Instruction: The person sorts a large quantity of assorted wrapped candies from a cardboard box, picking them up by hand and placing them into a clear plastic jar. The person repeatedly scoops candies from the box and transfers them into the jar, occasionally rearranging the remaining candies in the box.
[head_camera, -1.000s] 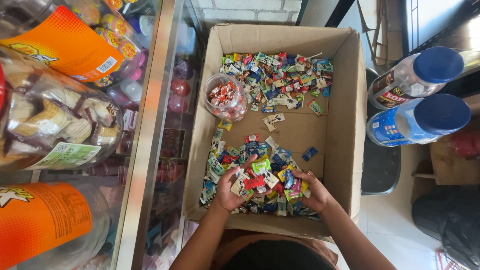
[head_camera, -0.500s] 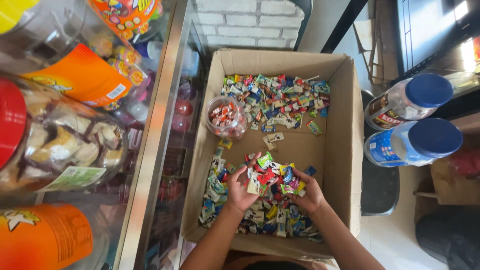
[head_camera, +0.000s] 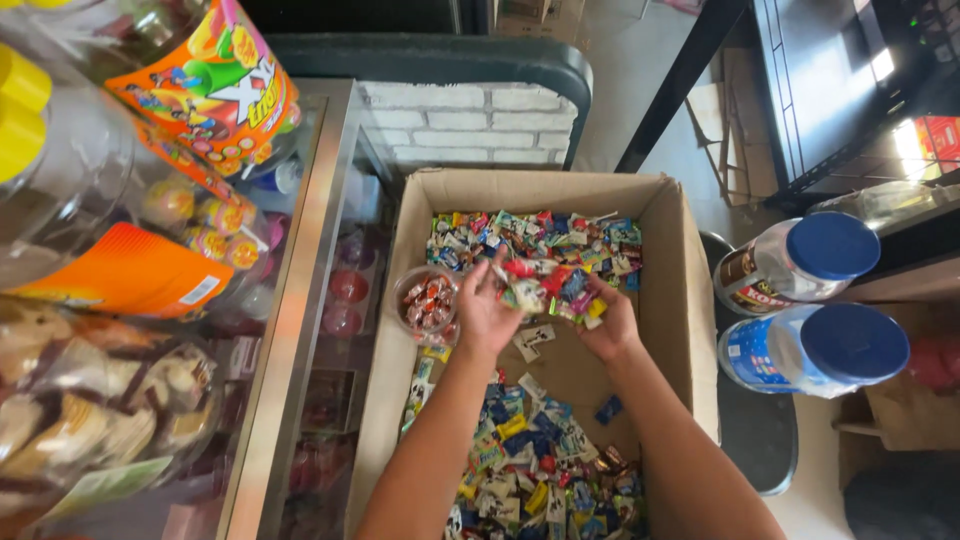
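Candies (head_camera: 545, 285) sit bunched between both hands, a mixed clump of small wrapped sweets held up over the cardboard box (head_camera: 676, 300), and I read them as lying just ahead of the fingertips, on the side of the box's far wall. My left hand (head_camera: 487, 312) cups the clump from one side with fingers curled half-closed around it, thumb side up; my right hand (head_camera: 610, 322) mirrors it from the other side, fingers bent inward and narrow, pressing the same bundle. The two hands are near each other but not touching, with the sweets filling the gap, so neither is clearly nearer to the load. I see no long axis to the clump; it is a loose heap, wider across the box than deep. Directly beyond it, against the box's far wall, lies the far heap of wrappers (head_camera: 540, 240), and toward the box's near wall, under my forearms, lies the near heap (head_camera: 540, 465). Bare cardboard floor shows between the two heaps. Against the box's left wall, just beside my left hand, stands a small clear jar (head_camera: 428, 303) of red-wrapped sweets.
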